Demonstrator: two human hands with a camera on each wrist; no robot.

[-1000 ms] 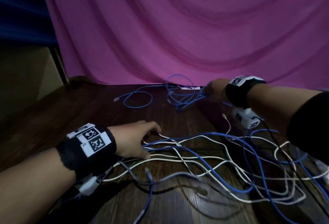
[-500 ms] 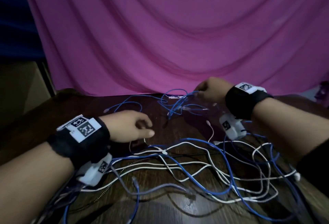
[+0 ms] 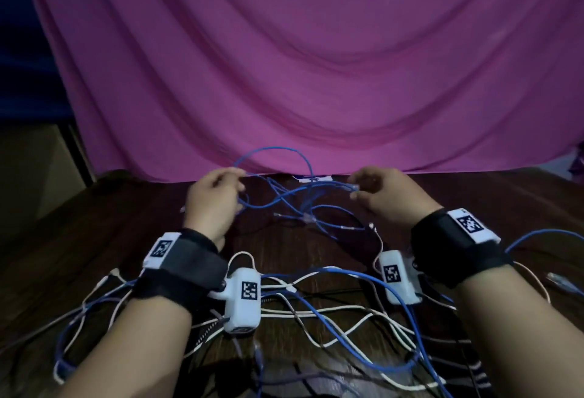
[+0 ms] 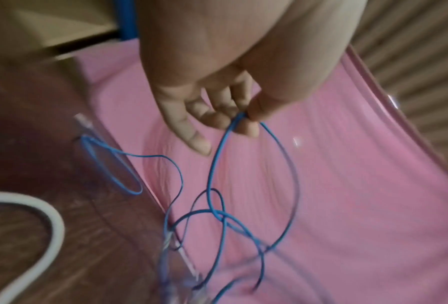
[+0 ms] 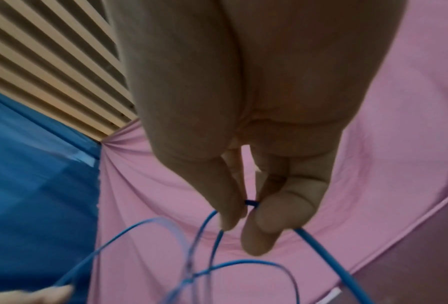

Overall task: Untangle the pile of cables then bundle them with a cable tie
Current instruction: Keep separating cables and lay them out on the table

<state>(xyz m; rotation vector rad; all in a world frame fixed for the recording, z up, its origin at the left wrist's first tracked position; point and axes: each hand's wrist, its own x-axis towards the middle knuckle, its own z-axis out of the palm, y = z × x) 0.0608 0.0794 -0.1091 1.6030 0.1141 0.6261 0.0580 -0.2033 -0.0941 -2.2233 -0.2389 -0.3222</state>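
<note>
A thin blue cable [image 3: 286, 198] lies knotted in loops at the far middle of the dark wooden table [image 3: 94, 239]. My left hand [image 3: 238, 184] pinches one loop of it between thumb and fingers, clear in the left wrist view [image 4: 243, 120]. At the other side my right hand [image 3: 354, 190] pinches the same blue cable near a connector end, thumb against fingertips [image 5: 251, 205]. Both hands hold the loops a little above the table. A pile of white and blue cables [image 3: 331, 312] sprawls near me, under both wrists.
A pink cloth backdrop [image 3: 316, 81] hangs right behind the table's far edge. A small white strip [image 3: 313, 178] lies at that edge behind the blue loops. A wooden cabinet [image 3: 34, 170] stands at the left. Cables trail off the table's front right [image 3: 537, 239].
My left hand left the near pile, reached to the far blue cable and took hold of a loop. The right hand kept its grip and raised the cable.
</note>
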